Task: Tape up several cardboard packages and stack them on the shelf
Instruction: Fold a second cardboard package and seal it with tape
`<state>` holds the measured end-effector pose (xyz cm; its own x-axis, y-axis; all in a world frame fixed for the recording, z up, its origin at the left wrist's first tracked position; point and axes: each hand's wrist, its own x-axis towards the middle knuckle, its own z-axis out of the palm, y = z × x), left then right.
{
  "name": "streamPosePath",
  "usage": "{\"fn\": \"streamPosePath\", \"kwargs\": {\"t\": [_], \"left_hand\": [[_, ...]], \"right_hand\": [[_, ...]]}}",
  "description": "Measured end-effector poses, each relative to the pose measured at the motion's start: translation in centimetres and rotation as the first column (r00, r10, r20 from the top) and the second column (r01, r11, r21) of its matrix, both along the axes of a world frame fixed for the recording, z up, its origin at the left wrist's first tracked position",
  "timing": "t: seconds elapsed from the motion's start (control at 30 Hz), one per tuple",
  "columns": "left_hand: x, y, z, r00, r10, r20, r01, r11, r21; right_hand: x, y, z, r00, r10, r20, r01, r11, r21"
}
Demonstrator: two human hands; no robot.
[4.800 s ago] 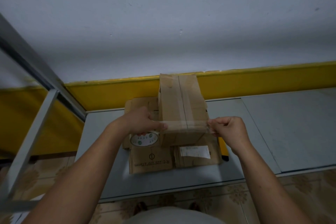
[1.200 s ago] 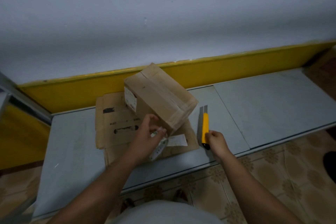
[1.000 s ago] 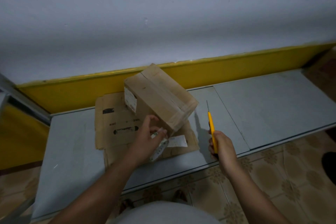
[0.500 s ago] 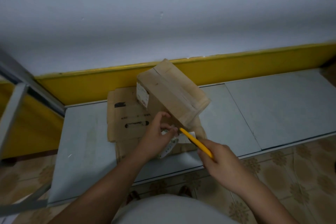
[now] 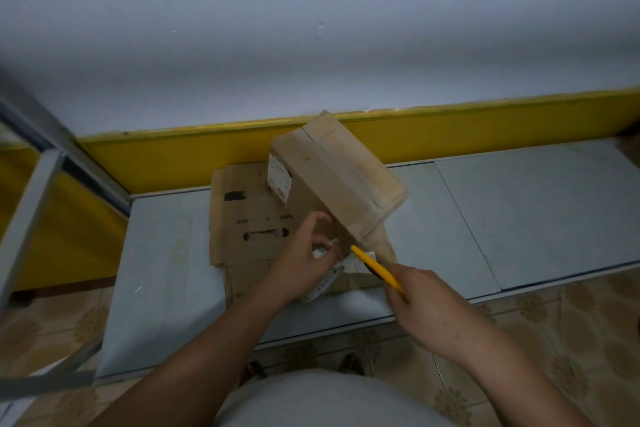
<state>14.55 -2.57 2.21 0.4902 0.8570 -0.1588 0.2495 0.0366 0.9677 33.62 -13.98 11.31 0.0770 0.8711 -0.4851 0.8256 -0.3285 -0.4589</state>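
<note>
**Knife meets tape as we seal another package**

Our right hand (image 5: 426, 305), which a second ago picked the yellow knife (image 5: 375, 267) off the grey surface (image 5: 519, 218), now wraps its fingers round the handle. The blade is at the near corner of the cardboard box (image 5: 332, 180), centre frame. Our left hand (image 5: 304, 260) is curled round the tape roll (image 5: 323, 282). The cut looks imminent to us; stacking remains.

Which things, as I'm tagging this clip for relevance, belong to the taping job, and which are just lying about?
In the job:
brown cardboard box, tape along its top
tape roll with white printed core, in the left hand
yellow utility knife, gripped by the right hand, tip at the box's corner

Lying about:
flattened brown cardboard sheets under the box
grey metal frame at the left
</note>
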Motion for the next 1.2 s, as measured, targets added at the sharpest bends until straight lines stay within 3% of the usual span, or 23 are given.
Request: {"fn": "streamPosePath", "kwargs": {"t": [0.2,0.47,0.6,0.7,0.9,1.0,1.1,1.2], "left_hand": [[-0.1,0.1,-0.4,1.0,-0.019,-0.02,0.019,0.999,0.036],[-0.6,0.4,-1.0,0.998,-0.035,-0.046,0.038,0.996,0.076],[-1.0,0.6,-1.7,0.989,-0.042,-0.14,0.057,0.993,0.104],[-1.1,0.5,-2.1,0.993,-0.016,-0.119,0.03,0.993,0.113],[-1.2,1.0,-2.8,0.996,-0.003,-0.09,0.013,0.994,0.105],[-1.9,1.2,-3.5,0.987,0.003,-0.16,0.02,0.989,0.145],[-3.1,2.1,-3.7,0.956,0.008,-0.293,0.082,0.952,0.293],[-4.2,3.4,-4.3,0.843,0.132,-0.521,0.162,0.862,0.48]], "right_hand": [[-1.0,2.2,0.7,0.995,0.055,0.086,-0.049,0.996,-0.073],[-0.1,1.2,0.9,0.999,0.036,0.017,-0.034,0.995,-0.091],[1.6,-1.1,-1.1,1.0,0.006,0.003,-0.006,0.994,-0.109],[3.3,-2.2,-3.8,0.998,0.015,0.061,-0.009,0.995,-0.096],[10.5,-2.8,-10.3,0.96,-0.27,0.07,0.27,0.963,0.011],[11.5,-1.4,-13.7,0.928,-0.369,0.042,0.364,0.926,0.099],[10.3,1.3,-16.3,0.919,-0.393,0.024,0.39,0.917,0.085],[9.0,3.6,-18.5,0.885,-0.466,-0.011,0.463,0.876,0.136]]}}
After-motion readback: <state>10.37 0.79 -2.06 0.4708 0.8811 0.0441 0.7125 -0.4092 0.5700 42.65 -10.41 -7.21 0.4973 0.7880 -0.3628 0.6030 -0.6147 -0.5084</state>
